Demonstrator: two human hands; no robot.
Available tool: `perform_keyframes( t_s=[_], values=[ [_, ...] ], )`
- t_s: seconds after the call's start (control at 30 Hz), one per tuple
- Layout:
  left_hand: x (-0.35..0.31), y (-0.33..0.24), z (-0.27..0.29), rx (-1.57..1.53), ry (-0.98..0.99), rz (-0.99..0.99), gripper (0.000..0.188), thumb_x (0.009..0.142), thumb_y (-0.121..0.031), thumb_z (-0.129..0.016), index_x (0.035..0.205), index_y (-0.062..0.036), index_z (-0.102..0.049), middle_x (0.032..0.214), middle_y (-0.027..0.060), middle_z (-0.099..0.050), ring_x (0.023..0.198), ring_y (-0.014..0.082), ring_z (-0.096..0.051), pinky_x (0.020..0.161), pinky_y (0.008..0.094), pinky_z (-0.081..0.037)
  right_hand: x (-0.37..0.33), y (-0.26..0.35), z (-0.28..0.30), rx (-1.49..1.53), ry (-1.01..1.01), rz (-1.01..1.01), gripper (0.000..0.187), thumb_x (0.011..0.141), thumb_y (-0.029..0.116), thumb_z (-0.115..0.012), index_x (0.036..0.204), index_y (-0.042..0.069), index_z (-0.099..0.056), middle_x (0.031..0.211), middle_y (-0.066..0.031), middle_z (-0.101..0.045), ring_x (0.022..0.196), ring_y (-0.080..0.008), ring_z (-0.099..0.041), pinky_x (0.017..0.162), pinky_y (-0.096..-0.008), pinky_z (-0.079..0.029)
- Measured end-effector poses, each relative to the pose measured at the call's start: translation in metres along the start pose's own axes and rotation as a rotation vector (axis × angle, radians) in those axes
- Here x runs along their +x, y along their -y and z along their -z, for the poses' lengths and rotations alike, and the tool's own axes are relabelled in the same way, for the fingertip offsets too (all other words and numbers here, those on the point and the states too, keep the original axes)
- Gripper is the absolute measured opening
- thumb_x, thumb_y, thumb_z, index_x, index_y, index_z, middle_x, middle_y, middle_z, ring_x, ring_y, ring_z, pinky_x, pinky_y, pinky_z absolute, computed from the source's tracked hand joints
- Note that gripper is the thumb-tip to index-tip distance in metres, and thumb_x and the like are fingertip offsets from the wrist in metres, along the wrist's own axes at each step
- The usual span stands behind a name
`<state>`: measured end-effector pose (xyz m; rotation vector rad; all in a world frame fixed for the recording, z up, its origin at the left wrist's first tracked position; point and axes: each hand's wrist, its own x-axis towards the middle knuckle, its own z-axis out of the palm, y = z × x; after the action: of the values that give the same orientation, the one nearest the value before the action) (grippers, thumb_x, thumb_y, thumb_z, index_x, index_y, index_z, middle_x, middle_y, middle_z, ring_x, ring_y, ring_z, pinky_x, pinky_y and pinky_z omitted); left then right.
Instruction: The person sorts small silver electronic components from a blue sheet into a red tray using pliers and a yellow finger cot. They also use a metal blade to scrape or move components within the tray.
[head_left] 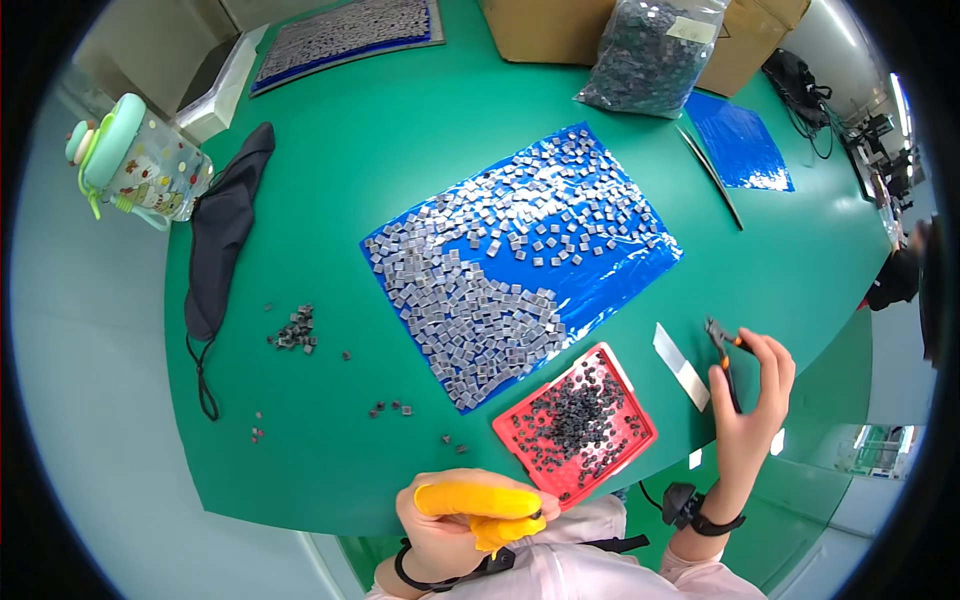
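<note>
My left hand (455,525), with yellow coverings on its fingers, is at the table's near edge, beside the red tray's near corner. Its thumb and finger pinch a small dark piece (537,514), mostly hidden by the fingertips. To the right, my right hand (750,400) holds cutting pliers (722,350) with black and orange handles, jaws pointing away from me. The red tray (640,440) carries many small black parts (580,415), heaped in the middle. Beyond it lies a blue film sheet (610,285) covered with small grey square pieces (470,320), crowded at the left and more scattered at the far side.
Loose dark pieces (295,330) lie on the green table (310,420) at left. A white strip (682,368) lies beside the pliers, tweezers (712,178) farther back. Around the edges are a dark pouch (222,240), bottle (150,165), filled bag (650,60) and cardboard box (545,30).
</note>
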<state>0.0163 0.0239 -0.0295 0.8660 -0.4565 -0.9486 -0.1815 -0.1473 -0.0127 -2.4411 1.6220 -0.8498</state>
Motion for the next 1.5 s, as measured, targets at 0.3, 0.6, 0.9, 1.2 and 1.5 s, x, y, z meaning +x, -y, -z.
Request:
perform_keyframes(
  t_s=[0.3,0.6,0.9,1.2,1.5],
  values=[
    [0.001,0.001,-0.004,0.109,-0.018,-0.025,0.011,0.080,0.004,-0.066,0.084,0.0139,-0.065,0.081,0.0234,-0.068,0.070,0.0248,-0.070,0.064,0.0325,-0.059,0.004,-0.016,0.004,-0.296,-0.006,0.040,0.068,0.071,0.034,-0.077,0.128,0.008,-0.051,0.130,-0.0122,-0.047,0.121,-0.0317,-0.043,0.106,-0.0452,-0.025],
    [0.002,0.001,0.000,0.293,0.061,-0.104,0.017,0.072,0.008,-0.074,0.086,0.0111,-0.067,0.080,0.0182,-0.070,0.070,0.0229,-0.070,0.063,0.0299,-0.059,-0.003,0.014,-0.001,-0.007,0.123,0.349,0.041,0.064,-0.005,-0.072,0.104,0.002,-0.067,0.084,-0.0080,-0.061,0.075,-0.0233,-0.059,0.064,-0.0318,-0.048],
    [0.000,-0.003,-0.009,0.101,-0.041,0.084,0.019,0.073,0.005,-0.076,0.089,0.0107,-0.067,0.082,0.0161,-0.070,0.075,0.0220,-0.070,0.071,0.0313,-0.058,0.002,0.020,-0.014,0.011,0.044,0.243,0.034,0.070,-0.013,-0.061,0.101,0.000,-0.065,0.080,-0.0098,-0.058,0.072,-0.0239,-0.056,0.062,-0.0335,-0.046],
    [0.005,-0.005,0.005,0.453,0.207,0.078,0.022,0.071,0.004,-0.076,0.092,0.0081,-0.068,0.086,0.0132,-0.071,0.076,0.0177,-0.070,0.068,0.0267,-0.058,-0.011,0.040,0.009,0.647,0.363,0.403,0.003,0.075,0.009,-0.065,0.075,0.009,-0.062,0.059,0.0013,-0.057,0.048,-0.0140,-0.045,0.051,-0.0277,-0.031],
    [0.005,-0.005,0.010,0.405,0.272,0.161,0.027,0.072,0.015,-0.066,0.097,0.0093,-0.067,0.091,0.0149,-0.071,0.080,0.0194,-0.071,0.071,0.0280,-0.058,-0.016,0.047,0.003,0.591,0.344,0.437,0.027,0.087,0.028,-0.066,0.067,0.010,-0.059,0.053,0.0043,-0.055,0.043,-0.0120,-0.040,0.047,-0.0284,-0.029]
  ],
)
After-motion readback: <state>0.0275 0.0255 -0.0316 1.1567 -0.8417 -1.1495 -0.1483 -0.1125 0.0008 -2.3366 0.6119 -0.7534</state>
